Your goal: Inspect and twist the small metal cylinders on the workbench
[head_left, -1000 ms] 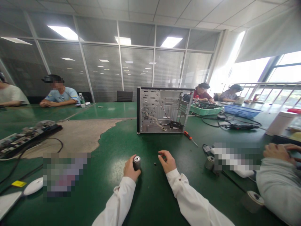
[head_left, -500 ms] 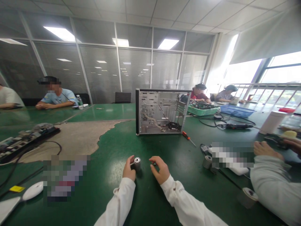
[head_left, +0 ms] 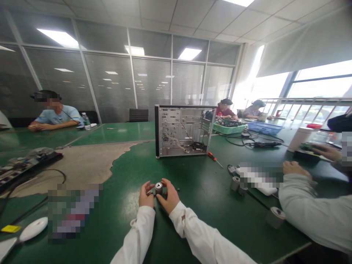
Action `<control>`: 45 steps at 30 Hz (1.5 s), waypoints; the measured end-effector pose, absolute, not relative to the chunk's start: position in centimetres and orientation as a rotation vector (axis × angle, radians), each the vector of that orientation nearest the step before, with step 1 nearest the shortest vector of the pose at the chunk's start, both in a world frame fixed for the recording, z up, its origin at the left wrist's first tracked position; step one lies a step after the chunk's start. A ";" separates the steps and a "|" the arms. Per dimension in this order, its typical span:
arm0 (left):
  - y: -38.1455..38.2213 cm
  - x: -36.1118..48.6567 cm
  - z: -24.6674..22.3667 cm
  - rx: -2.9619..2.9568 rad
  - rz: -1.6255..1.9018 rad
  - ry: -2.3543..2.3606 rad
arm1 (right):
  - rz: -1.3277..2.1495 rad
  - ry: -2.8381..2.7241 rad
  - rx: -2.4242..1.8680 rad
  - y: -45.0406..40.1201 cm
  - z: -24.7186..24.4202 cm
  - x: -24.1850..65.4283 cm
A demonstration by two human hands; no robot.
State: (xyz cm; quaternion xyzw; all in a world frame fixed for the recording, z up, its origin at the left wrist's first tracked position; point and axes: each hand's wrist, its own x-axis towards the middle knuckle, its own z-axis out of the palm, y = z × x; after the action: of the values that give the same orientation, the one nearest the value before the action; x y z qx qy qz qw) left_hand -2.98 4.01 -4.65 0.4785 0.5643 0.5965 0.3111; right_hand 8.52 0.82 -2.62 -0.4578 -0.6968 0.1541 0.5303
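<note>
Both of my hands are on a small metal cylinder (head_left: pixel 158 188) with a hole in its top, held toward the edge of the green desk (head_left: pixel 121 220) nearest me. My left hand (head_left: pixel 146 195) wraps its left side and my right hand (head_left: pixel 168 196) presses against its right, so I'm grasping it between them, though it's too small here to say what part it is. A tiny dark part (head_left: pixel 178 189) lies just beside my right hand. Farther along the desk, an open computer case (head_left: pixel 183 131) stands upright, with a red-handled screwdriver (head_left: pixel 213 158) just off its front corner.
</note>
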 end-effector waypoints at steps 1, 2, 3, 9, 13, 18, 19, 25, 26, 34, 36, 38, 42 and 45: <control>4.0 -3.0 -4.7 1.263 1.575 1.489 | 0.374 -1.655 -1.103 0.9 -2.6 8.3; 4.1 -3.0 -4.8 1.258 1.575 1.488 | 0.380 -1.648 -1.114 1.0 -2.6 8.1; 4.1 -3.0 -4.8 1.246 1.578 1.485 | 0.385 -1.640 -1.127 1.1 -2.6 7.9; 4.4 -3.1 -5.2 1.165 1.602 1.452 | 0.427 -1.616 -1.164 1.4 -2.6 7.8; 4.5 -3.2 -5.3 1.143 1.602 1.444 | 0.436 -1.617 -1.157 0.3 -1.5 8.8; 4.6 -3.2 -5.3 1.093 1.604 1.445 | 0.457 -1.659 -1.123 -4.3 0.8 13.5; 4.6 -3.2 -5.3 1.082 1.610 1.446 | 0.442 -1.677 -1.134 -5.6 1.0 15.0; 4.7 -2.7 -5.2 1.054 1.637 1.452 | 0.230 -1.369 -1.502 -12.8 -1.7 27.1; 4.8 -2.6 -5.2 1.059 1.636 1.457 | 0.191 -1.277 -1.579 -13.9 -2.4 29.3; 5.0 -3.2 -5.3 1.130 1.576 1.386 | -0.169 -0.978 -2.120 -19.4 -4.5 41.2; 4.9 -3.4 -5.1 1.127 1.531 1.334 | -0.170 -1.022 -2.134 -19.2 -4.7 41.7; 4.7 -3.4 -4.8 1.108 1.539 1.329 | -0.172 -1.069 -2.114 -18.4 -4.9 41.8; 4.4 -3.0 -4.4 1.086 1.572 1.342 | -0.204 -1.162 -2.080 -16.3 -5.3 41.8; 4.3 -2.8 -4.3 1.085 1.568 1.347 | -0.208 -1.205 -2.064 -14.8 -5.5 42.2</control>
State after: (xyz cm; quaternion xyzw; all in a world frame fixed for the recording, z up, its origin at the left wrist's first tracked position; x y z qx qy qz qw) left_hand -2.83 4.34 -4.28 0.4276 0.5306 0.6176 0.3927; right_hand 42.20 -14.84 -5.52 -0.8018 -0.4681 -0.0808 0.3626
